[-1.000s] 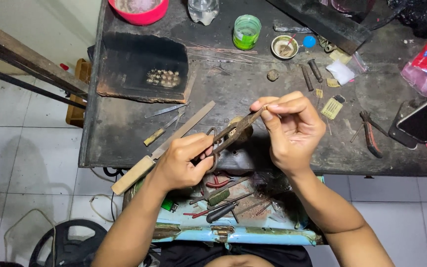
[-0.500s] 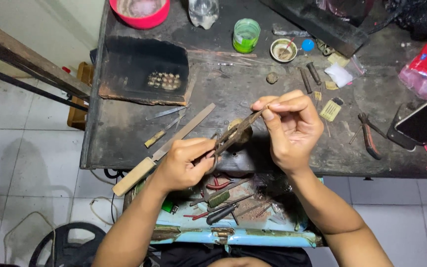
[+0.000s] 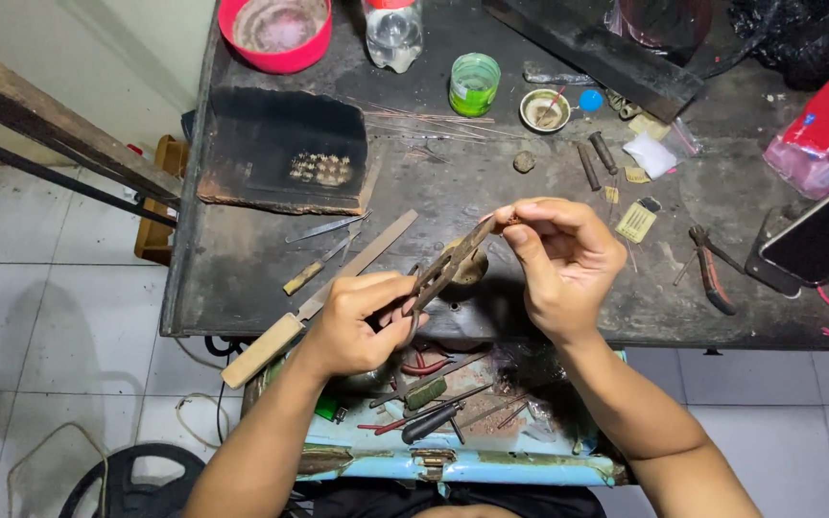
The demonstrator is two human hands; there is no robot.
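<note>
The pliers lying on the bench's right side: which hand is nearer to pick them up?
The right hand, probably: it is closer to the pliers, though it pinches a small piece. The left hand holds tweezers farther away.

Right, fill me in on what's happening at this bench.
A person sits at a dark, worn workbench. The left hand grips a pair of metal pliers, whose tips meet the right hand, which pinches something too small to make out. A long file with a wooden handle lies on the bench beside the left hand. An open drawer of tools sits below the hands, and red-handled pliers rest to the right.
</note>
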